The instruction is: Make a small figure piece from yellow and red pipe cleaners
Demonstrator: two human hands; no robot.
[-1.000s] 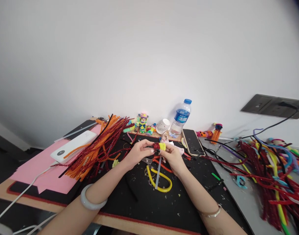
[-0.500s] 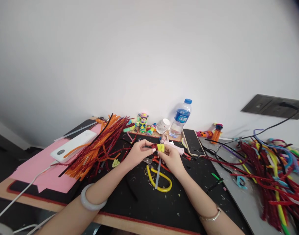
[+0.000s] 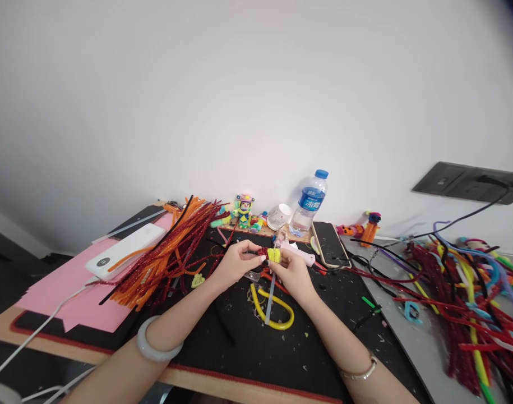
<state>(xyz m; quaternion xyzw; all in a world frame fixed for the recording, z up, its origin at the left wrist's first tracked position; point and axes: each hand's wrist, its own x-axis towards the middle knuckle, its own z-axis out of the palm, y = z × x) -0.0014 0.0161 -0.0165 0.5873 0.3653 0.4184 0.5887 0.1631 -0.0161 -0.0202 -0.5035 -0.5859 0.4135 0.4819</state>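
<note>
My left hand (image 3: 237, 262) and my right hand (image 3: 293, 271) meet above the black mat (image 3: 260, 348), both pinched on a small bundle of red and yellow pipe cleaner (image 3: 271, 255). The left fingers grip its red end, the right fingers its yellow end. A grey strip (image 3: 269, 300) hangs down from the bundle over a yellow pipe-cleaner loop (image 3: 273, 307) lying on the mat. Scissors (image 3: 253, 276) lie just under my hands. A pale bangle sits on my left wrist, a thin bracelet on my right.
A heap of orange and red pipe cleaners (image 3: 163, 255) lies to the left, over pink paper (image 3: 71, 292) and a white power bank (image 3: 125, 249). Behind stand small figures (image 3: 243, 212), a paper cup (image 3: 279, 216), a water bottle (image 3: 309, 203) and a phone (image 3: 329, 243). Mixed pipe cleaners (image 3: 462, 303) crowd the right.
My hands have stayed together on the bundle, and the right fingers have shifted a little on its yellow end. The view has moved slightly.
</note>
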